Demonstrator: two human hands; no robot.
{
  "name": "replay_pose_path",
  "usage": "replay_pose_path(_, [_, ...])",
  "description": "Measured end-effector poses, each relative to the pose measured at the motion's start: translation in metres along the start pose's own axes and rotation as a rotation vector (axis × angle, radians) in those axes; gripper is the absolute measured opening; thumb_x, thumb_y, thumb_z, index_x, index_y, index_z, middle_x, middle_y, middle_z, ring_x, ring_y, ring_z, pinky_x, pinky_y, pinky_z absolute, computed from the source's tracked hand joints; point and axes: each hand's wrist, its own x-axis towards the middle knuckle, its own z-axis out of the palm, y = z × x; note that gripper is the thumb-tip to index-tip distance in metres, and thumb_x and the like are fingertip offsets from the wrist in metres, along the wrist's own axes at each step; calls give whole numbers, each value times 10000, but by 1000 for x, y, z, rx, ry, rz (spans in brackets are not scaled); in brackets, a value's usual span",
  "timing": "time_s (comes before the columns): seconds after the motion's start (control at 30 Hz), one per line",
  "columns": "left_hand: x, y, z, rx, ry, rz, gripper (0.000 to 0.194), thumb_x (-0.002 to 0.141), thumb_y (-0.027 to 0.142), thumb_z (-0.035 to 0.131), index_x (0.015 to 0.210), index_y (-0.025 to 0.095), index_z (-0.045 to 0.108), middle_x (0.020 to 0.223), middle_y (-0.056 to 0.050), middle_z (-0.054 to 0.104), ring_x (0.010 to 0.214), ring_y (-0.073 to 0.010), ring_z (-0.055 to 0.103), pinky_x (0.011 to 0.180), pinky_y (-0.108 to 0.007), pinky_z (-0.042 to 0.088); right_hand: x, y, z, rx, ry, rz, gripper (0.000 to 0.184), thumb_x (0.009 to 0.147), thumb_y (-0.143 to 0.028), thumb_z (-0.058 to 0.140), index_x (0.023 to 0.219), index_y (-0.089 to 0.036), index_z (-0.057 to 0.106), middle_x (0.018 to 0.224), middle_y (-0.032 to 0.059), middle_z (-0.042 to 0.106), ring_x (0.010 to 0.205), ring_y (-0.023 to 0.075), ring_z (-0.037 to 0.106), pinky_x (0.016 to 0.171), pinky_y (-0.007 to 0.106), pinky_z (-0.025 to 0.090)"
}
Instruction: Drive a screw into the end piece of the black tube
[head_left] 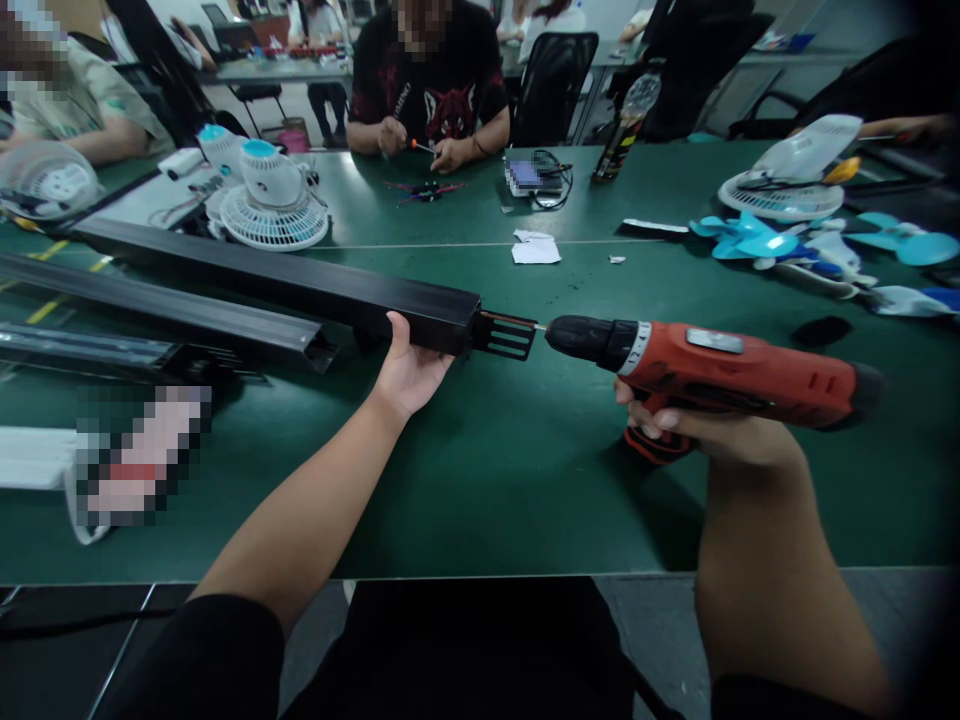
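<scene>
My left hand (pixel 414 372) grips the near end of a long black rectangular tube (pixel 322 285), thumb on the front side and fingers under it. From that end sticks a black slotted bracket (pixel 510 338). My right hand (pixel 697 425) is wrapped round the handle of a red cordless drill (pixel 742 365), which points left. The drill's thin bit reaches the bracket's outer end and seems to run along its top edge; whether it meets a screw inside the tube I cannot tell.
More black profiles (pixel 165 310) lie at the left, near a blurred-out pink item (pixel 146 455). White fan parts (pixel 274 210) stand behind the tube; blue fan blades (pixel 750 238) lie right. A bottle (pixel 630 120) stands at the far edge. Across the table a person (pixel 431 90) holds a screwdriver.
</scene>
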Motion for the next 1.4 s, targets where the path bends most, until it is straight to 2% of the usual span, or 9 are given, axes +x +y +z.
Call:
replay_pose_path(0.1, [1, 0, -1, -1, -4, -5, 797, 1290, 792, 498, 1827, 225, 660, 1667, -147, 852, 1847, -308, 598, 1525, -451, 535, 0, 0, 0, 12, -17, 7, 310, 983, -542, 1089, 1144, -301, 981, 812, 46, 818, 554, 195, 663, 441, 341, 583])
replay_pose_path(0.23, [2, 0, -4, -9, -13, -8, 814, 1290, 792, 499, 1846, 215, 643, 1690, -153, 843, 1844, -314, 603, 1524, -449, 536, 1, -3, 2, 12, 9, -6, 325, 964, -538, 1106, 1140, -296, 979, 888, 69, 849, 565, 198, 658, 463, 369, 618])
replay_pose_path(0.37, [3, 1, -6, -49, -25, -26, 808, 1290, 789, 508, 1872, 240, 621, 1713, -134, 835, 1834, -310, 617, 1519, -456, 545, 1, -2, 1, 0, -8, -18, 355, 966, -569, 1096, 1137, -279, 986, 783, 47, 792, 546, 197, 635, 448, 358, 600])
replay_pose_path(0.53, [3, 1, -6, -59, -28, -26, 806, 1297, 780, 495, 1868, 228, 628, 1709, -138, 835, 1818, -309, 636, 1517, -440, 544, -1, 4, -3, 11, 0, -7, 356, 964, -527, 1100, 1162, -261, 973, 894, 70, 848, 556, 174, 652, 468, 334, 623])
replay_pose_path(0.77, [0, 1, -3, -33, -30, -16, 777, 1301, 762, 507, 1873, 250, 627, 1688, -128, 846, 1787, -313, 670, 1498, -448, 568, -2, 6, -3, 15, -13, -2, 317, 975, -494, 1098, 1158, -270, 967, 914, 66, 846, 570, 173, 661, 479, 330, 637])
replay_pose_path(0.93, [2, 1, -5, -10, -20, -8, 844, 1277, 791, 553, 1881, 205, 615, 1725, -153, 825, 1825, -313, 625, 1494, -412, 562, 0, 3, 0, 36, 15, -33, 317, 963, -487, 1110, 1156, -275, 974, 927, 63, 864, 580, 179, 694, 495, 333, 657])
replay_pose_path(1.13, [7, 1, -13, -85, -61, -34, 797, 1286, 779, 541, 1873, 246, 622, 1673, -137, 856, 1798, -333, 661, 1510, -485, 562, 0, 4, -3, 16, -6, -22, 333, 966, -504, 1102, 1166, -271, 973, 908, 70, 853, 562, 179, 665, 469, 338, 630])
replay_pose_path(1.3, [5, 1, -12, -56, -80, -20, 791, 1293, 764, 536, 1884, 243, 610, 1692, -139, 844, 1799, -326, 659, 1522, -489, 545, 0, 3, -2, 0, -20, -9, 324, 966, -523, 1095, 1115, -263, 974, 838, 61, 820, 550, 182, 637, 449, 334, 592])
replay_pose_path(1.4, [6, 1, -12, -61, -66, -36, 809, 1285, 786, 532, 1885, 248, 611, 1704, -135, 839, 1803, -331, 654, 1506, -480, 566, 1, 2, 1, 14, 16, -18, 330, 943, -511, 1115, 1114, -267, 975, 851, 57, 829, 566, 185, 656, 462, 333, 604])
